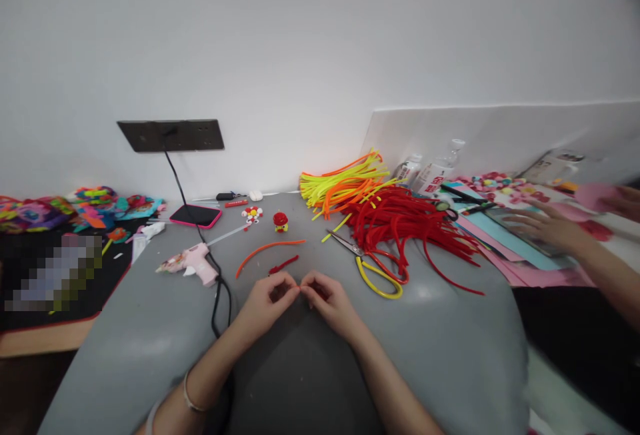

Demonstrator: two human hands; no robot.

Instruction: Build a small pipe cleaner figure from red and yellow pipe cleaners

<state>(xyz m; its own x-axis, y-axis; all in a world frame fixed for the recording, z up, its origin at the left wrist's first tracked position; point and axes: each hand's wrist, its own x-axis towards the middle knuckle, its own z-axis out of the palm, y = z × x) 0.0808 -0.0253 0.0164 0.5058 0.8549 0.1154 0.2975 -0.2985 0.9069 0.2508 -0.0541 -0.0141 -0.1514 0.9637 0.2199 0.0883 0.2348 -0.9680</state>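
My left hand (pixel 271 300) and my right hand (pixel 327 298) meet fingertip to fingertip over the near middle of the grey table. Both pinch a small red piece of pipe cleaner (pixel 300 286), mostly hidden by the fingers. Just beyond them lie a short bent red pipe cleaner (pixel 284 264) and a longer curved orange one (pixel 267 246). A little figure with a red top and yellow base (pixel 281 222) stands farther back. To the right of my hands rest scissors (pixel 373 268) with one yellow and one red-orange handle, their blades pointing toward the wall.
A pink glue gun (pixel 195 263) with a black cord lies left, near a phone (pixel 195 215) and a flower-shaped piece (pixel 252 214). Yellow-orange (pixel 340 185) and red (pixel 400 218) pipe cleaner bundles lie right. Another person's hand (pixel 545 225) is over coloured paper at far right.
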